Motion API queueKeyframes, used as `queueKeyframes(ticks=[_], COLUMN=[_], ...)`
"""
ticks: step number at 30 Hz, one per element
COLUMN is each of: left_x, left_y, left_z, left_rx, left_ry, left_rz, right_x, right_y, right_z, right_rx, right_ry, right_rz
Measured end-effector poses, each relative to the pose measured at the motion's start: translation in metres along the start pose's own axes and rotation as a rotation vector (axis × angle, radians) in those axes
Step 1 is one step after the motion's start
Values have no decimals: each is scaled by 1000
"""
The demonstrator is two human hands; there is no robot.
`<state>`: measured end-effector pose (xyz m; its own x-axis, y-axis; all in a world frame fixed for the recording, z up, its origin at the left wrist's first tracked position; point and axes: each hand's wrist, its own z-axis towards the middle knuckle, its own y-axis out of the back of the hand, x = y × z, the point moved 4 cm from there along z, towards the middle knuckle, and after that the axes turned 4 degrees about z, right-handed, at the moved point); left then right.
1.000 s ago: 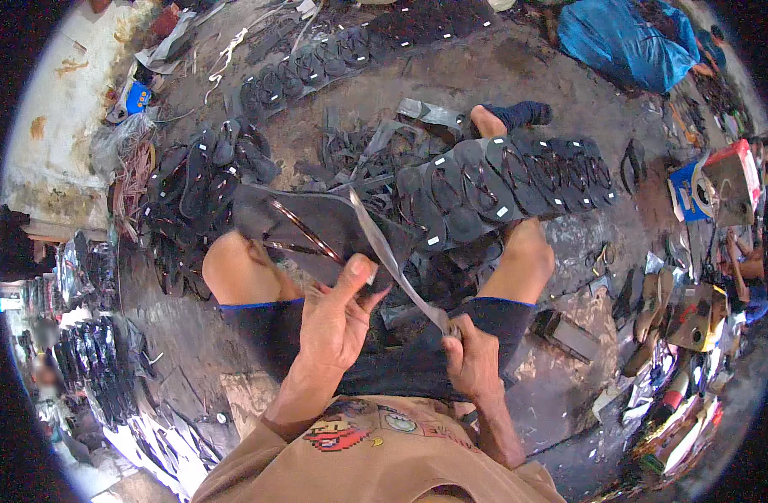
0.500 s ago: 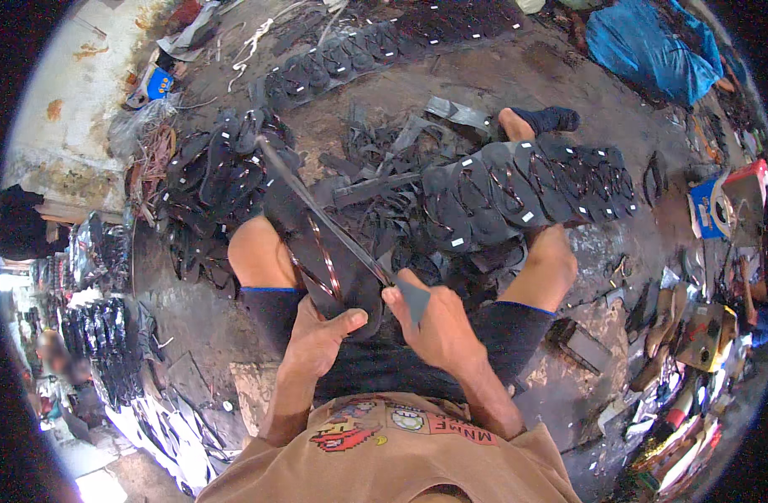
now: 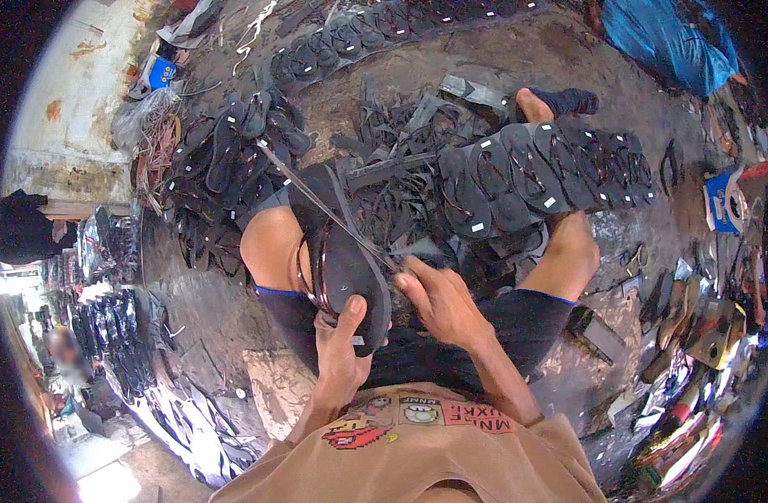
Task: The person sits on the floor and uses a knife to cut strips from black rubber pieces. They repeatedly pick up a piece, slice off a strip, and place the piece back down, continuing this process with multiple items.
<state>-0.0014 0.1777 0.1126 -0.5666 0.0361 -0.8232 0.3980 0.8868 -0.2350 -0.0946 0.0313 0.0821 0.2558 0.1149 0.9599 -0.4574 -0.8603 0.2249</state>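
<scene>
My left hand (image 3: 343, 339) grips the heel end of a black flip-flop (image 3: 350, 272), thumb pressed on its top near a small white label. The flip-flop has shiny brown straps and its toe end points away from me, over my left knee. To the right of the sole, my right hand (image 3: 442, 306) is closed with its fingers pinched on the near end of a long thin dark strip (image 3: 304, 186). That strip runs up and left across the sole's far part; whether it is rubber or a blade I cannot tell. A grey flat piece (image 3: 419, 248) shows just beyond my right fingers.
Finished-looking flip-flops (image 3: 501, 180) stand in a tight row at the right; another row (image 3: 350, 38) lies farther off. Loose flip-flops (image 3: 220, 151) pile at the left. Black offcuts (image 3: 400, 126) heap in the middle. A blue sheet (image 3: 669, 42) lies far right.
My left hand has turned the flip-flop more upright and its thumb now lies on the sole. My right hand has shifted slightly right and away from me. The whole view has shifted a little.
</scene>
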Motion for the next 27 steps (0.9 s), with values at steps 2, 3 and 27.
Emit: queueKeyframes(ticks=[2,3,27], left_x=[-1,-1,-64], left_y=[3,4,-13], left_z=[0,-2,5], left_rx=[43,38,418], left_ry=[41,65,114], left_rz=[17,48,290], right_x=[-11,-18,20], right_y=[-13,-23,19], right_z=[22,37,-105], right_rx=[-68,-100,-228], right_ry=[-8,-8,35], right_rz=[-107,-160,59])
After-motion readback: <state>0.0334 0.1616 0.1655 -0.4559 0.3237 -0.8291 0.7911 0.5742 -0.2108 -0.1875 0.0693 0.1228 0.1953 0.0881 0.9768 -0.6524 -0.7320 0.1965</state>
